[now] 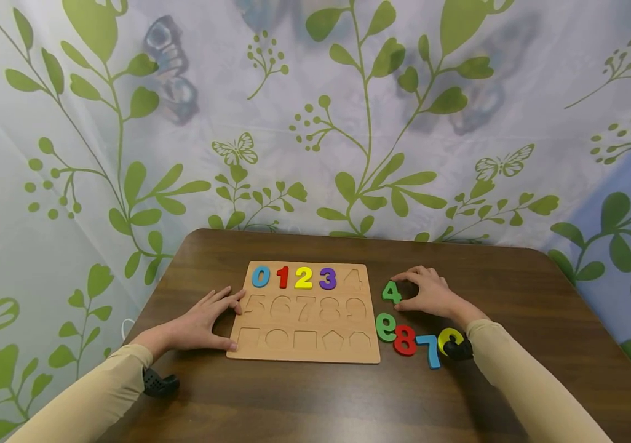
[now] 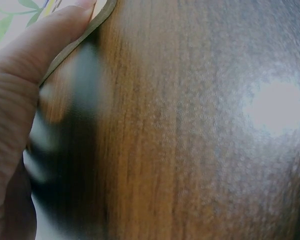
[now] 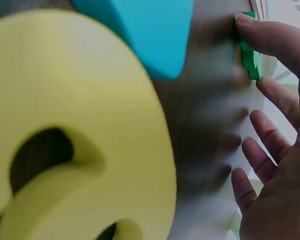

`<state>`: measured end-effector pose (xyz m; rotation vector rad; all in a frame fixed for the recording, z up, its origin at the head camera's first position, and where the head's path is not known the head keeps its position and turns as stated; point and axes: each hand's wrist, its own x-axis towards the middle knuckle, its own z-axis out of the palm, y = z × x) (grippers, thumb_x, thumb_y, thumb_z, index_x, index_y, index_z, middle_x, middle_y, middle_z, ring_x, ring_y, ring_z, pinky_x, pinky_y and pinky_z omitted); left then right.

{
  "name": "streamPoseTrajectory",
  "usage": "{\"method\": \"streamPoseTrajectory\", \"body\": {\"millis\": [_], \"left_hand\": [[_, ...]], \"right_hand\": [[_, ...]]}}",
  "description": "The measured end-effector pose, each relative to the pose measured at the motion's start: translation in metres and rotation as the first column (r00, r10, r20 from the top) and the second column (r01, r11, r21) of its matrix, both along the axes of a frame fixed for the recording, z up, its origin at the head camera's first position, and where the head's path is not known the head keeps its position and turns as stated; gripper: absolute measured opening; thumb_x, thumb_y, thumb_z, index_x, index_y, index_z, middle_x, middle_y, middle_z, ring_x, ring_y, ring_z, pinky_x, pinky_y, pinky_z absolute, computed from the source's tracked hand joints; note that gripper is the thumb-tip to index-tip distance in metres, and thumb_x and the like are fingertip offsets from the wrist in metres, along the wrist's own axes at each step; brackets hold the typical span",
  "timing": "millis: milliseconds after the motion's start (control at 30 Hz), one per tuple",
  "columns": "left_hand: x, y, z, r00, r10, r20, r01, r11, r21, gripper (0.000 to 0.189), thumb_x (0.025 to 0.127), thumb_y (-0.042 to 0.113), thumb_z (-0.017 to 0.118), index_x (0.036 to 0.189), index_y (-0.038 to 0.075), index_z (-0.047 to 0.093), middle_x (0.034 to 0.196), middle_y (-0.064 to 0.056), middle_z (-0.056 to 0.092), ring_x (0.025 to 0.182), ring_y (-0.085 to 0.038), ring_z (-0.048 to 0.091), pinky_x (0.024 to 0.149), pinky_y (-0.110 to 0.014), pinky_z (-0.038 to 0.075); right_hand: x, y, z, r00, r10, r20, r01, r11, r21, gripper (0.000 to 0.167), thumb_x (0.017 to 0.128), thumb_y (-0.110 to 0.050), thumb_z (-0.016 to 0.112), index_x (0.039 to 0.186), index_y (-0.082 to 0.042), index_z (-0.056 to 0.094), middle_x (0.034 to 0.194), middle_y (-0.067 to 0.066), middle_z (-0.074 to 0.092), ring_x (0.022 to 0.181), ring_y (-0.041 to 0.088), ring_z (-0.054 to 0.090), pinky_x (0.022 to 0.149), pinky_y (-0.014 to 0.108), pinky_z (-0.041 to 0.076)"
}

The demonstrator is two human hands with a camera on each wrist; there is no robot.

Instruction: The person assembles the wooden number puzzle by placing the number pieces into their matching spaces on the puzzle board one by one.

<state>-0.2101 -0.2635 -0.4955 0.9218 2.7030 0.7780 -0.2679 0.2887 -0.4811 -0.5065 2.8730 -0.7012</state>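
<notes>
A wooden number puzzle board (image 1: 279, 312) lies on the table, with a blue 0 (image 1: 261, 277), red 1 (image 1: 283, 277), yellow 2 (image 1: 304, 278) and purple 3 (image 1: 328, 279) in its top row. My left hand (image 1: 199, 323) spans the board's left edge, its thumb and fingertips touching it. To the right of the board, my right hand (image 1: 432, 293) pinches a green 4 (image 1: 391, 292) between thumb and index finger. The other fingers of that hand are spread in the right wrist view. The 4's recess (image 1: 353, 280) is bare at the top right.
Near the right forearm lie a green piece (image 1: 385, 327) resembling a 9, a red 8 (image 1: 405, 340), a blue 7 (image 1: 429, 351) and a yellow number piece (image 1: 449, 339), partly covered by the wrist camera. A patterned cloth (image 1: 315, 123) hangs behind the table (image 1: 293, 400).
</notes>
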Motion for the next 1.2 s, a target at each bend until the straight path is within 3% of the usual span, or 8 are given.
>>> {"method": "streamPoseTrajectory", "body": {"millis": [333, 900, 1067, 1200], "left_hand": [[0.0013, 0.0007, 0.0021, 1.0, -0.005, 0.009, 0.004, 1.0, 0.011, 0.06, 0.08, 0.059, 0.082, 0.119, 0.022, 0.054, 0.165, -0.013, 0.03, 0.152, -0.049, 0.013, 0.118, -0.069, 0.003], [0.0007, 0.0003, 0.0014, 1.0, -0.003, 0.004, 0.003, 1.0, 0.01, 0.059, 0.08, 0.06, 0.081, 0.117, 0.023, 0.054, 0.165, -0.013, 0.031, 0.152, -0.049, 0.013, 0.118, -0.069, 0.004], [-0.0002, 0.0007, 0.0009, 1.0, -0.006, 0.003, 0.006, 1.0, 0.01, 0.06, 0.08, 0.06, 0.082, 0.118, 0.023, 0.054, 0.165, -0.013, 0.031, 0.152, -0.049, 0.013, 0.117, -0.069, 0.004], [-0.0003, -0.0002, 0.0001, 1.0, -0.007, -0.002, 0.007, 1.0, 0.008, 0.06, 0.08, 0.06, 0.081, 0.118, 0.022, 0.054, 0.165, -0.013, 0.031, 0.152, -0.049, 0.014, 0.117, -0.069, 0.004]], "right_hand": [[-0.0018, 0.0026, -0.0024, 1.0, 0.001, 0.007, -0.001, 1.0, -0.024, 0.066, 0.08, -0.051, 0.084, 0.136, -0.021, 0.065, 0.14, 0.018, 0.047, 0.126, 0.04, 0.035, 0.1, 0.067, 0.027], [-0.0019, 0.004, -0.0042, 0.998, 0.016, -0.058, -0.016, 1.0, -0.003, 0.061, 0.078, -0.053, 0.085, 0.129, -0.022, 0.07, 0.126, 0.01, 0.055, 0.121, 0.035, 0.04, 0.099, 0.066, 0.03], [-0.004, 0.0005, -0.0026, 0.995, 0.039, -0.094, -0.037, 0.999, 0.028, 0.057, 0.079, -0.05, 0.086, 0.124, -0.018, 0.071, 0.108, 0.002, 0.059, 0.106, 0.027, 0.044, 0.089, 0.055, 0.035], [-0.0083, -0.0029, 0.0011, 0.996, 0.043, -0.075, -0.041, 0.999, 0.035, 0.057, 0.08, -0.05, 0.084, 0.122, -0.014, 0.07, 0.099, 0.0, 0.056, 0.098, 0.024, 0.044, 0.08, 0.046, 0.035]]}}
